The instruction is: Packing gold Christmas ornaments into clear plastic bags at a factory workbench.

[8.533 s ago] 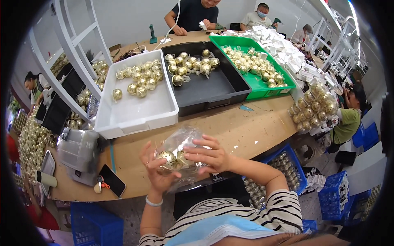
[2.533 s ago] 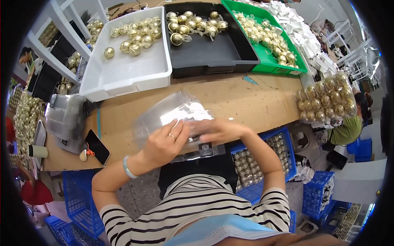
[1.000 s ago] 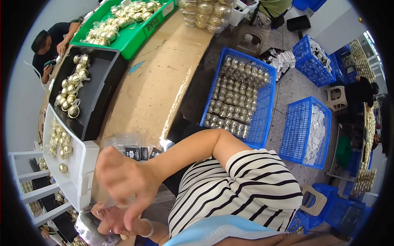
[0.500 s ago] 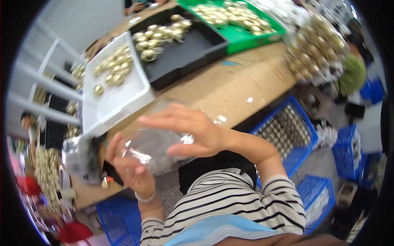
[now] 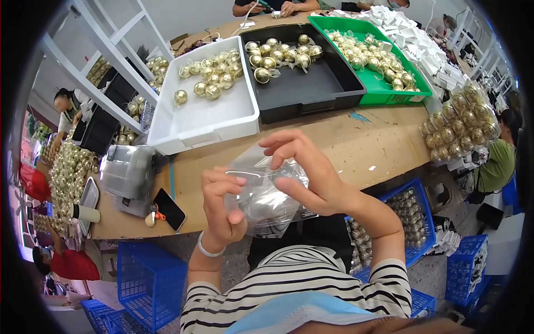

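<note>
A clear, shiny plastic package [image 5: 267, 201] is between my hands, above the near edge of the wooden table. My left hand [image 5: 221, 203] grips its left side with curled fingers, thumb apart from the index finger. My right hand [image 5: 311, 175] is at the right side, thumb and fingers spread, the thumb tip against the plastic; whether the fingers press on it is hard to tell. Beyond my hands stand a white tray [image 5: 192, 119], a black tray [image 5: 317, 86] and a green tray [image 5: 409, 100]. Gold balls [image 5: 214, 75] lie in all three.
On the table's left are a stack of clear plastic shells [image 5: 127, 172], a phone [image 5: 169, 210] and orange-handled snips [image 5: 157, 214]. A pack of gold balls [image 5: 463, 123] sits at the right end. Blue crates [image 5: 149, 278] stand below. A co-worker's hands [image 5: 289, 8] are at the far side.
My view has swung, so the trays and table sit further right. My hands are closer together; the left fingers have curled in on the plastic.
</note>
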`<action>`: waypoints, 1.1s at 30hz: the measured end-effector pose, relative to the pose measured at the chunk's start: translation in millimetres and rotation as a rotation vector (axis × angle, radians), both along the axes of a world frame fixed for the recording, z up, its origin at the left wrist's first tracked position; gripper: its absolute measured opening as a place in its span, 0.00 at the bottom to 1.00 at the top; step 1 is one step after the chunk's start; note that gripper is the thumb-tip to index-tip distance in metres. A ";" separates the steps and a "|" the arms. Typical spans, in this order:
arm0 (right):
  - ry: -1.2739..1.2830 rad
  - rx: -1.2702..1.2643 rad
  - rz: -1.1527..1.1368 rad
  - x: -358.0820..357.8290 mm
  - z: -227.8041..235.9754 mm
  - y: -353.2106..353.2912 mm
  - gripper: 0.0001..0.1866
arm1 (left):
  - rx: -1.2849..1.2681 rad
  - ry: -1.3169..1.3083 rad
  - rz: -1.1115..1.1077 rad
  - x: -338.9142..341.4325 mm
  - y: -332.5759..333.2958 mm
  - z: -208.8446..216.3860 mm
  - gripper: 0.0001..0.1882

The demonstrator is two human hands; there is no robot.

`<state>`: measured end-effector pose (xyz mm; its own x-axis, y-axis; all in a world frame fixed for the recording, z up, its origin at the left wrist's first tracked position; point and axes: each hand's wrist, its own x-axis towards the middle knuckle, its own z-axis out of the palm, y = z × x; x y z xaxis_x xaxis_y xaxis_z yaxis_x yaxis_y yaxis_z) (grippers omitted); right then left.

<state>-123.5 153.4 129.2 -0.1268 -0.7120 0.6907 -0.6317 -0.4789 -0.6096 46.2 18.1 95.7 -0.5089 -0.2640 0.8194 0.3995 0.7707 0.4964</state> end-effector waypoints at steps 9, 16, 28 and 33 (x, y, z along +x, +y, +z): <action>-0.392 0.577 0.451 -24.9 13.7 -2.1 0.08 | 0.127 -0.094 -0.030 5.8 4.0 7.2 0.04; 0.591 0.076 0.072 -2.7 45.9 4.6 0.07 | -0.047 -0.132 -0.073 13.3 2.3 20.2 0.03; -0.277 0.324 0.168 -11.3 43.9 14.0 0.06 | -0.683 0.090 0.225 10.6 11.5 43.1 0.31; -0.380 0.249 0.104 0.0 37.4 20.6 0.04 | -0.811 0.151 0.256 4.1 0.5 54.2 0.26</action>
